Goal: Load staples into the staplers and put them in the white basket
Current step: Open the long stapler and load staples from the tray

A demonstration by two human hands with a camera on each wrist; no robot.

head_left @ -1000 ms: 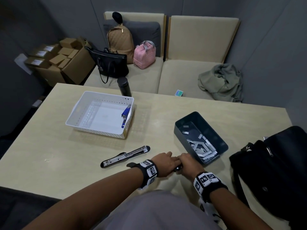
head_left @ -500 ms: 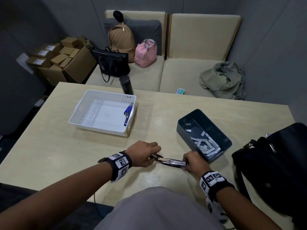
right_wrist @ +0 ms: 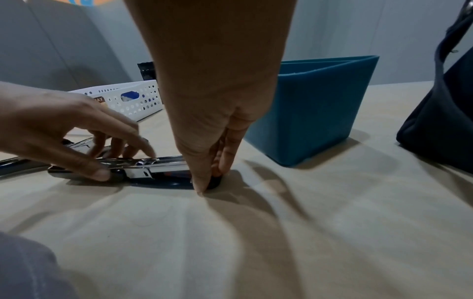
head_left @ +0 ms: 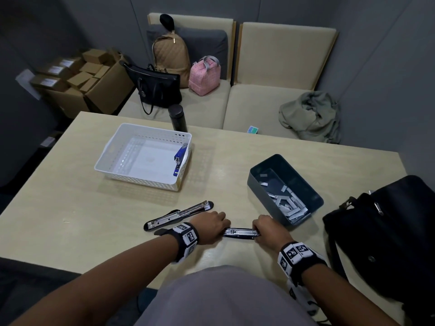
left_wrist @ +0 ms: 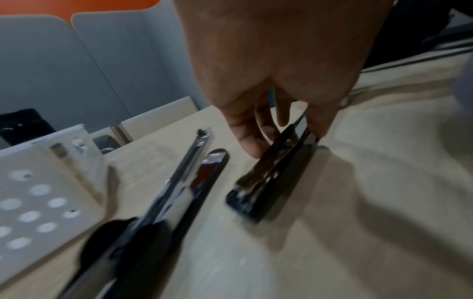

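Note:
A black and chrome stapler (head_left: 240,232) lies on the table near the front edge, held at both ends. My left hand (head_left: 217,225) pinches its left end between thumb and fingers (left_wrist: 252,145). My right hand (head_left: 261,228) pinches the right end, fingertips (right_wrist: 202,182) down on the table. In the right wrist view the stapler (right_wrist: 153,168) looks opened out, its chrome rail showing. A second stapler (head_left: 179,214) lies opened flat just behind my left wrist. The white basket (head_left: 110,147) at the back left holds a blue stapler (head_left: 180,156).
A dark blue bin (head_left: 256,175) with several loose staple strips (head_left: 289,203) stands just behind my right hand. A black bag (head_left: 386,231) fills the table's right side. A black flask (head_left: 177,117) stands behind the basket. Bags and cloth lie on the sofa beyond.
My hands were together over the stapler a second ago. They have drawn apart to its two ends, and it now lies low on the table between them.

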